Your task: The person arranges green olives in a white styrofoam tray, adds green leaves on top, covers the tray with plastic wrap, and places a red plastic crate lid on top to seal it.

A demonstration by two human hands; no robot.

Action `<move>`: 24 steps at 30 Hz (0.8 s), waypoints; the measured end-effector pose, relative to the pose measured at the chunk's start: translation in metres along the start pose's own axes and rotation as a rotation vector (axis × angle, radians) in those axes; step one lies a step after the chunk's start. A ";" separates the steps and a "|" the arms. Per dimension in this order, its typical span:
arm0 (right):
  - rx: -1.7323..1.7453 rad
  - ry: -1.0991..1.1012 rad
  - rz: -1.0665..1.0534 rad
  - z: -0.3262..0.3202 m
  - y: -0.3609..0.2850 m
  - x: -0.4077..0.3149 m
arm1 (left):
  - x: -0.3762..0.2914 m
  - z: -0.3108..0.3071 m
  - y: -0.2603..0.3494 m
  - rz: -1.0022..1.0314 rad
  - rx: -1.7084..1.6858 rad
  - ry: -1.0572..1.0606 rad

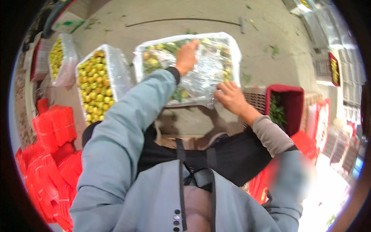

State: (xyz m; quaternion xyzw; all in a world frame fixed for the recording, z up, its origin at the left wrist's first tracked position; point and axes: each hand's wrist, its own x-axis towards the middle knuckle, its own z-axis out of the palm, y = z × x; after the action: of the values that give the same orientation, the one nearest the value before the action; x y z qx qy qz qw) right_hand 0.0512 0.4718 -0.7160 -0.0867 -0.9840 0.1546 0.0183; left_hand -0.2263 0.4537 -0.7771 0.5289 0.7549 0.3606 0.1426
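Observation:
In front of me stands a crate with a white lining point(236, 58), full of yellow-green round fruit point(152, 61) and some green leaves. Crinkled clear plastic film point(203, 72) is spread over the fruit. My left hand point(187, 56) reaches over the middle of the crate towards its far side, low over the film; its fingertips point away from me, and I cannot tell whether they grip. At the near right corner, my right hand point(233, 97) has its fingers bent around the film's edge.
To the left are two lined crates of fruit point(97, 84) point(56, 59). Bundles of red mesh netting point(55, 127) are piled at the lower left. On the right, a red-lined basket point(285, 87) holds green leaves point(276, 110). Beyond the crate, a thin rod point(185, 19) lies on the concrete floor.

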 end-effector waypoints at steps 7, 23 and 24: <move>1.306 0.350 1.060 0.007 0.088 0.078 | 0.005 -0.074 0.012 -0.692 -1.286 -0.922; -0.020 0.263 0.210 0.037 0.053 0.103 | -0.016 -0.063 0.033 0.214 0.390 -0.174; 0.059 0.202 0.267 0.045 0.053 0.101 | -0.028 -0.072 0.035 0.254 0.395 -0.243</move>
State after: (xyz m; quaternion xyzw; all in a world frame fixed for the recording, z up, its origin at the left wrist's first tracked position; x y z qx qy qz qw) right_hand -0.0423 0.5256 -0.7743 -0.2311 -0.9519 0.1751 0.0990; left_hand -0.2340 0.4066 -0.7067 0.6764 0.7156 0.1552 0.0799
